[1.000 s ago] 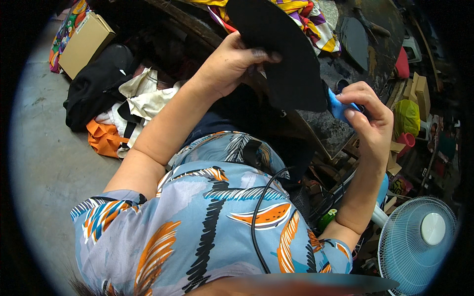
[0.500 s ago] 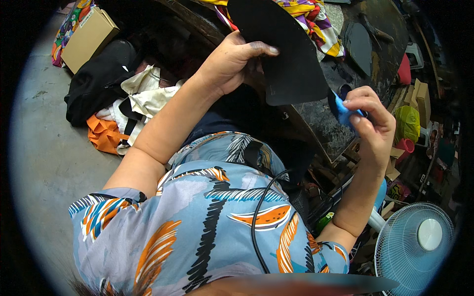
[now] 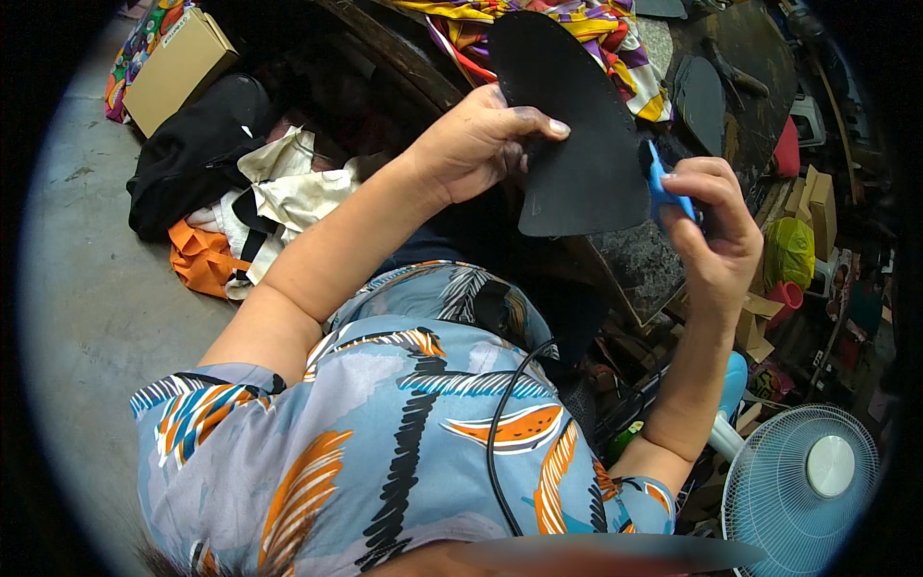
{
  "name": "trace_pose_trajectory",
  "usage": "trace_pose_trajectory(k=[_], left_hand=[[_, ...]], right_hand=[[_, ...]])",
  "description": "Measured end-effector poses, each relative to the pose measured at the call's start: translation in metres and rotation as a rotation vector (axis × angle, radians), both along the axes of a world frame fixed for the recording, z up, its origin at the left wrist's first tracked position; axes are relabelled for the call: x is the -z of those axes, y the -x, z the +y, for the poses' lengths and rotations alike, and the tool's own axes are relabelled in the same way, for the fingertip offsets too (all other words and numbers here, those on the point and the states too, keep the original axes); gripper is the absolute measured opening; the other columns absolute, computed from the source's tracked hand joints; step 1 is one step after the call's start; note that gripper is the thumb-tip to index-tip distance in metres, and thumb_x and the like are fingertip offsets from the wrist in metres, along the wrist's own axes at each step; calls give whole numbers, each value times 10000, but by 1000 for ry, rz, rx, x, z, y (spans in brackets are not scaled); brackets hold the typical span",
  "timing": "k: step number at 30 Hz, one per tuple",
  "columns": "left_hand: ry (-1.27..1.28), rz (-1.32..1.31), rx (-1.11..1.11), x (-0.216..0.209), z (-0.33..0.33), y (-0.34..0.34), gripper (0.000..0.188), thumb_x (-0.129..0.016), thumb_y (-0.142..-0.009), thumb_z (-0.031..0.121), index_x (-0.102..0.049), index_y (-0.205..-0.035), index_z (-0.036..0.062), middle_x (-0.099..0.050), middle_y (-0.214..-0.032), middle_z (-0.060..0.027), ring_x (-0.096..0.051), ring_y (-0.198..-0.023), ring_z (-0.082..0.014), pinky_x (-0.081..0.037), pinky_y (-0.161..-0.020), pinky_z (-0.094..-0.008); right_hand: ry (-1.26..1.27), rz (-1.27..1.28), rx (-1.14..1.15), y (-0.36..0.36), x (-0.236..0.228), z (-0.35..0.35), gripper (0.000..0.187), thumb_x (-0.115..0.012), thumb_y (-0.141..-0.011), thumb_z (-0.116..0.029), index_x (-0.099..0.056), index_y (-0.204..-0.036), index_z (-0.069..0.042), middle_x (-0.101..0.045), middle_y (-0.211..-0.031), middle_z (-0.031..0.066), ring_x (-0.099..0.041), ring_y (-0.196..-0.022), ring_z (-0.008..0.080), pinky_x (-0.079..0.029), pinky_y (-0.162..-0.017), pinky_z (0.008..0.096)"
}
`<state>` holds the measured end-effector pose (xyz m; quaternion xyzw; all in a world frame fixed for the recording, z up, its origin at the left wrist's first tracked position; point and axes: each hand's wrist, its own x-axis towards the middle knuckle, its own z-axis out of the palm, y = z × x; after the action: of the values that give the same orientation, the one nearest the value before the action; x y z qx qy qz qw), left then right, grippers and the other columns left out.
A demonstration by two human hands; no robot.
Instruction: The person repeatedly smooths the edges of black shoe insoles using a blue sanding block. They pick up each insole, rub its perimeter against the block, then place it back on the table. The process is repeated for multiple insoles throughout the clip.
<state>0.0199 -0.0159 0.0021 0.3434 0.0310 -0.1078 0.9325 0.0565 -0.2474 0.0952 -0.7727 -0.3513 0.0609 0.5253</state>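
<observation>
My left hand pinches a flat black sheet-like piece, thumb on top and fingers underneath. The piece has a rounded far end, a wider near end, and tiny dots along its right border. In my right hand is a small blue brush, gripped between thumb and bent fingers. Its dark bristle end lies right at the piece's right edge; whether it touches, I cannot tell. Dark smudges mark my left fingers.
Beyond the piece is a dark, stained worktable. On it lie a colourful cloth, a hammer and a dark grey oval piece. A fan stands at lower right. Bags and cloths lie on the left.
The black piece and my left hand have moved nearer and slightly right. My right hand has shifted a little left and turned, showing more of the brush.
</observation>
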Motion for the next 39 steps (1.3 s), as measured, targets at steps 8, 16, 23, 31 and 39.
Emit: trace_pose_trajectory(k=[8,16,23,31,39], left_hand=[[89,58,34,-6,-9,6,219,-634,-819,9,-582,-1031,2,-668,-944,-102,-684,-811,-153,-572,-690,-236],[34,97,-91,-2,0,2,139,-650,-827,45,-616,-961,34,-678,-857,-42,-658,-697,-65,-514,-560,-144],[63,198,-156,-16,-12,6,121,-668,-814,30,-612,-915,64,-660,-797,-10,-623,-629,-37,-477,-515,-123],[133,212,-184,-13,-11,4,156,-634,-831,0,-576,-974,13,-664,-889,-89,-680,-737,-135,-591,-681,-237],[115,267,-178,-8,-21,-1,102,-617,-850,48,-626,-951,53,-659,-915,-37,-624,-815,-141,-490,-707,-298]], right_hand=[[-25,-52,40,-2,4,10,220,-634,-737,35,-677,-948,-9,-589,-958,75,-562,-912,158,-437,-804,267],[-81,-42,24,19,3,2,264,-635,-658,52,-693,-905,-21,-601,-914,84,-572,-861,161,-441,-761,266],[71,-321,109,19,2,12,278,-665,-672,83,-703,-916,-43,-598,-887,79,-578,-829,170,-454,-723,276],[128,-360,54,21,-1,14,333,-660,-643,112,-707,-920,-67,-579,-894,72,-589,-781,165,-485,-667,267],[57,-500,103,12,3,21,313,-695,-665,91,-687,-948,-41,-590,-894,90,-589,-793,188,-480,-694,283]])
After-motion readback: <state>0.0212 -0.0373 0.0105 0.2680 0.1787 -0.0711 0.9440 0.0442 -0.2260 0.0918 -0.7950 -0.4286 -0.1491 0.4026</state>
